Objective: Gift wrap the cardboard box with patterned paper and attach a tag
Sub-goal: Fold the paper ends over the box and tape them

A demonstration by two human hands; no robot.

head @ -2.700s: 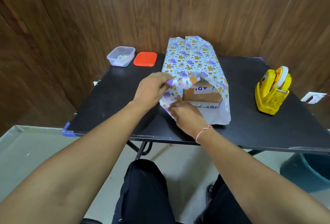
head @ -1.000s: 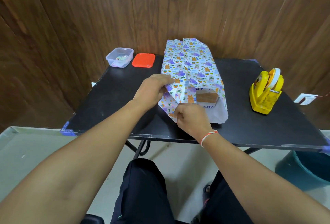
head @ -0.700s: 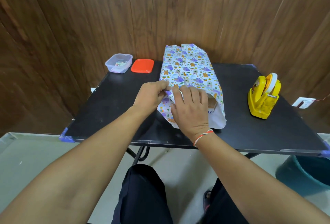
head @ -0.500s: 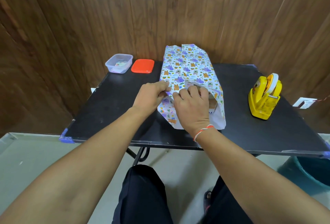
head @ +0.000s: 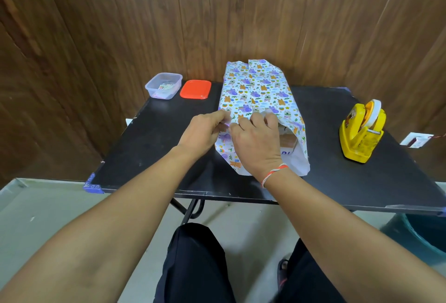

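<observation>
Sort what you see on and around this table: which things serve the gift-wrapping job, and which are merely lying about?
In use: patterned paper, cardboard box, left hand, right hand, tape dispenser.

Lying about: clear tub, orange lid, teal bin.

Cardboard box (head: 287,140) mostly hidden under patterned paper (head: 255,90); only small brown patch with cut-off blue letters shows through open near end. My right hand (head: 255,144) covers paper's near-left fold, so crease beneath unseen. My left hand (head: 204,131) fingertips tucked behind paper edge, grip unclear. Contents of clear tub (head: 164,85) at table's far-left corner too small to tell. Teal bin (head: 420,235) below table's near-right corner cut off by right edge.
</observation>
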